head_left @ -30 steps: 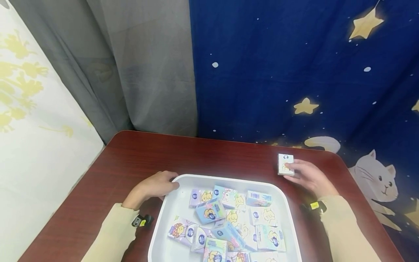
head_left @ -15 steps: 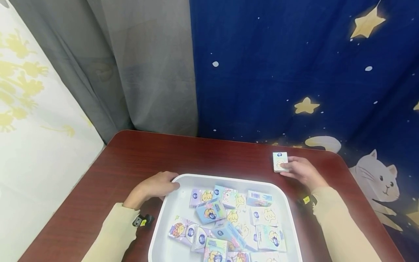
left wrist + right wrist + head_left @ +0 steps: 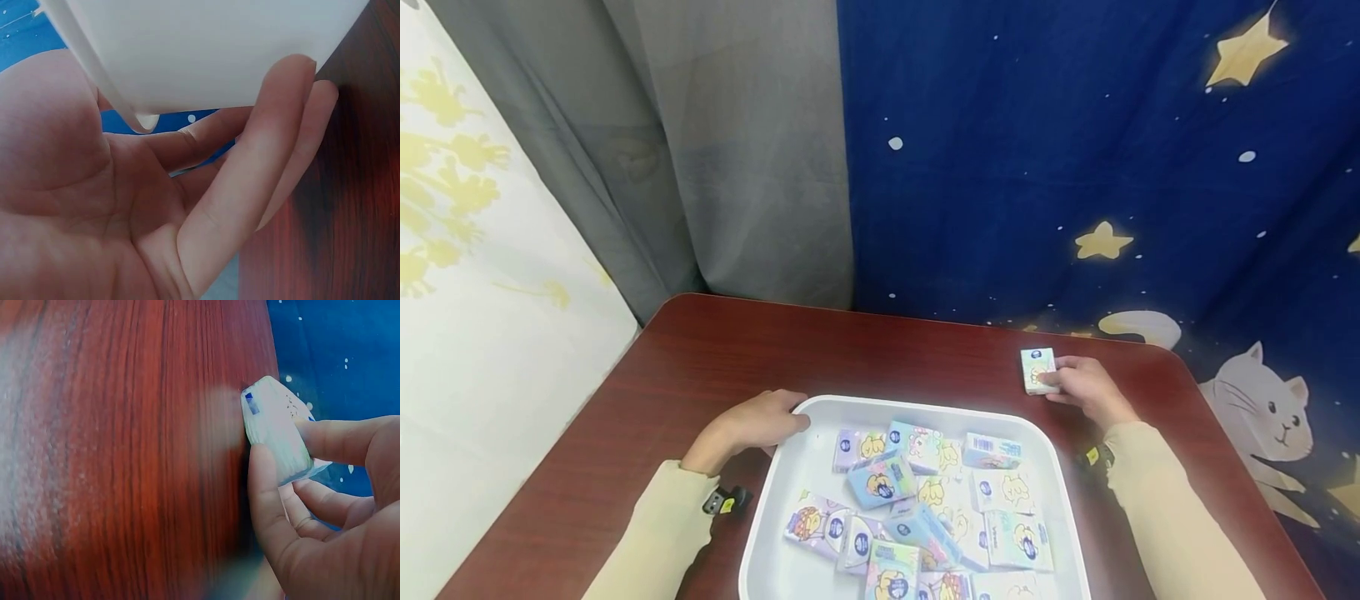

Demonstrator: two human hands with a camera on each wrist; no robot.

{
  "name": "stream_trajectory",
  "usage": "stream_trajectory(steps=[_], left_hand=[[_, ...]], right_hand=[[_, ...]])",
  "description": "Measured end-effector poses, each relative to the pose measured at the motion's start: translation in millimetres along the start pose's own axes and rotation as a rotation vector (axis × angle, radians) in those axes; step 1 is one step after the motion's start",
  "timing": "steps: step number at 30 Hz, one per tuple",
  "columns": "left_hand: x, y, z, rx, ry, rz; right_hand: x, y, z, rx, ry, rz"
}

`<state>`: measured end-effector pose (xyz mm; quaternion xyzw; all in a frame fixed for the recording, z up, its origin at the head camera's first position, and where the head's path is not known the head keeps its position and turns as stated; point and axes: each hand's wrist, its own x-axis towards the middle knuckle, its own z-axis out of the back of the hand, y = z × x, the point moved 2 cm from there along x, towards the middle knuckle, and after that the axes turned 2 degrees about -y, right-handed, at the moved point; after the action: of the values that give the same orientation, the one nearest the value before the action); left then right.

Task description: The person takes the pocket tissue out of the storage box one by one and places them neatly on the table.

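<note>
My left hand (image 3: 756,423) holds the far left corner of a white plastic tray (image 3: 808,454), the thumb over its rim. In the left wrist view, the fingers (image 3: 231,169) lie along the outside of the tray wall (image 3: 187,50), close above the tabletop. My right hand (image 3: 1088,387) pinches a small pocket tissue pack (image 3: 1034,363) between thumb and fingers, near the table's far edge, right of and beyond the tray. From the right wrist view, the pack (image 3: 275,428) stands on its edge against the wood, its layered side showing. Several similar tissue packs (image 3: 883,483) lie loosely inside the tray.
The dark red wooden table (image 3: 760,342) has rounded far corners. Behind it hang a grey curtain (image 3: 752,167) and a blue star-patterned curtain (image 3: 970,167). At the left is a white panel with yellow flowers (image 3: 482,350).
My right hand has moved left and slightly away from me with the tissue pack, close to the tabletop. The left hand and tray have stayed in place.
</note>
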<state>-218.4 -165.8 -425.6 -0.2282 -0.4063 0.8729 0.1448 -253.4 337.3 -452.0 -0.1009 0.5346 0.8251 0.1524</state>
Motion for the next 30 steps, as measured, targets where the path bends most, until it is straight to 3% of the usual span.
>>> stream_trajectory(steps=[11, 22, 30], left_hand=[[-0.3, -0.5, 0.3, 0.001, 0.0, -0.003], [2.0, 1.7, -1.1, 0.013, -0.004, -0.005], [4.5, 4.8, -0.9, -0.007, 0.002, 0.004]], right_hand=[[5.0, 1, 8, -0.101, -0.044, -0.006], [5.7, -10, 21, -0.007, 0.013, -0.033], [2.4, -17, 32, 0.138, 0.097, 0.015]])
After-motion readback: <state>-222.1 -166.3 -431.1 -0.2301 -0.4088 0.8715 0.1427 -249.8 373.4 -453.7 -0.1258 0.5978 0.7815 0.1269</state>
